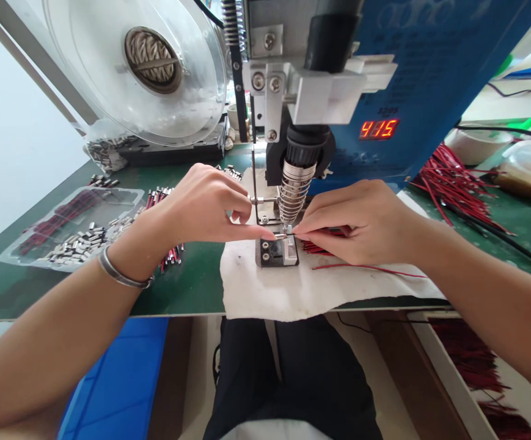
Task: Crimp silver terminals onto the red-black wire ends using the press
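My left hand [214,208] is curled, its thumb stretched out to a small silver metal part [281,236] on the black fixture [272,253]. The thumb tip presses at the part's left end; the fingers are folded in above. From the other side my right hand [361,223] pinches a thin wire [294,232] between thumb and fingertips, its end at the metal part. Directly over both hangs the soldering iron [295,189] with a coil spring around it, its tip close to the joint. Whether the tip touches is too small to tell.
A blue machine [412,79] reading 415 stands behind. Red wires [318,241] lie under my right hand on a white cloth [256,293]. On the left are a clear tray [82,235] of metal parts and a large clear reel [86,67]. More wires [457,189] lie right, beside tubs.
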{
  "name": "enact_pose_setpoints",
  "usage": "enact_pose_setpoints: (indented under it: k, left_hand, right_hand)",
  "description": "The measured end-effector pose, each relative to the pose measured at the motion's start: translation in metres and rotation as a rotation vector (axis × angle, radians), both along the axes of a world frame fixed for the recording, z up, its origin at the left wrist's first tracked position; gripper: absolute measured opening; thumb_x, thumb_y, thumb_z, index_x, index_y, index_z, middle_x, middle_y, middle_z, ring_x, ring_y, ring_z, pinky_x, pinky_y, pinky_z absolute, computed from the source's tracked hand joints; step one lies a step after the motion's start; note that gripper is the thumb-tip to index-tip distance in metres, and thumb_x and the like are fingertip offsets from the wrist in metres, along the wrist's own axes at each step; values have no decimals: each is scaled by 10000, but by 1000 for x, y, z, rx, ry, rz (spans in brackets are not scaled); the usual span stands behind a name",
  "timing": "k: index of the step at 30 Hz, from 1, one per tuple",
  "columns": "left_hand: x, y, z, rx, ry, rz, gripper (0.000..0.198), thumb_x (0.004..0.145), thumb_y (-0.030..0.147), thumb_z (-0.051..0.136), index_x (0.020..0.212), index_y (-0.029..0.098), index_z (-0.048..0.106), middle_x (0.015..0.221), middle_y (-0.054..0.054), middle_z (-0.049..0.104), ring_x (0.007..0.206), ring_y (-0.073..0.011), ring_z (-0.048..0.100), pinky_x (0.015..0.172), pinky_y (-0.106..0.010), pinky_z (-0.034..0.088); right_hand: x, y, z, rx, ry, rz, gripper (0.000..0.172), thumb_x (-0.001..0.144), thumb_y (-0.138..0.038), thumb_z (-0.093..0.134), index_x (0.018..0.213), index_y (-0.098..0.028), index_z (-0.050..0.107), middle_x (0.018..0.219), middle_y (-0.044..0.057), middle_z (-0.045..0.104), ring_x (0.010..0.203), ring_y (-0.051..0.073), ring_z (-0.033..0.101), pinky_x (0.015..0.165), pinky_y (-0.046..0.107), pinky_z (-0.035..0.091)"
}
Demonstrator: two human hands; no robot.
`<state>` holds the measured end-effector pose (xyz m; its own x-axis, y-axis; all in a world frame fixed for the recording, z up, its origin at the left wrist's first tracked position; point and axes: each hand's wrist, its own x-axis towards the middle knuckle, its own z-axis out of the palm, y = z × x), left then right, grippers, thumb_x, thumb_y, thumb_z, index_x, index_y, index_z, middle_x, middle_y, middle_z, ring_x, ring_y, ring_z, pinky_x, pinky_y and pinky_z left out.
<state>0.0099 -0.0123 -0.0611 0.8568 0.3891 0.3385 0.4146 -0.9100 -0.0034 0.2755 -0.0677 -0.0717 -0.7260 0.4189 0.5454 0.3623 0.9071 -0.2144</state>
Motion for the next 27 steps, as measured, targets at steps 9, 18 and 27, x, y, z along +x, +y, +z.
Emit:
enact_pose_setpoints:
  k: [9,18,27]
  left_hand:
    - [1,-1,1,-45,0,-3,584,925,655,646,562,208,545,509,17,512,548,-119,395,579,-326,284]
    - [2,0,1,-109,-39,-7,538,885,643,683,567,228,558,507,4,534,525,-136,437,569,-328,332]
    - [1,-1,2,-131,-32,-8,484,863,596,715,578,230,576,536,-10,561,528,-142,456,575,-325,341]
  right_hand:
    - [1,0,0,-24,-21,-10,236,907,-65,622,820,-237,758,821,-1,788,671,133,684,583,262,486]
    - [1,-2,2,9,-39,3,219,911,-19,639,827,-172,772,816,37,784,689,111,681,632,226,486]
    - [1,-1,2,6,-41,16,218,907,-8,631,822,-145,777,816,60,782,685,113,672,646,223,475]
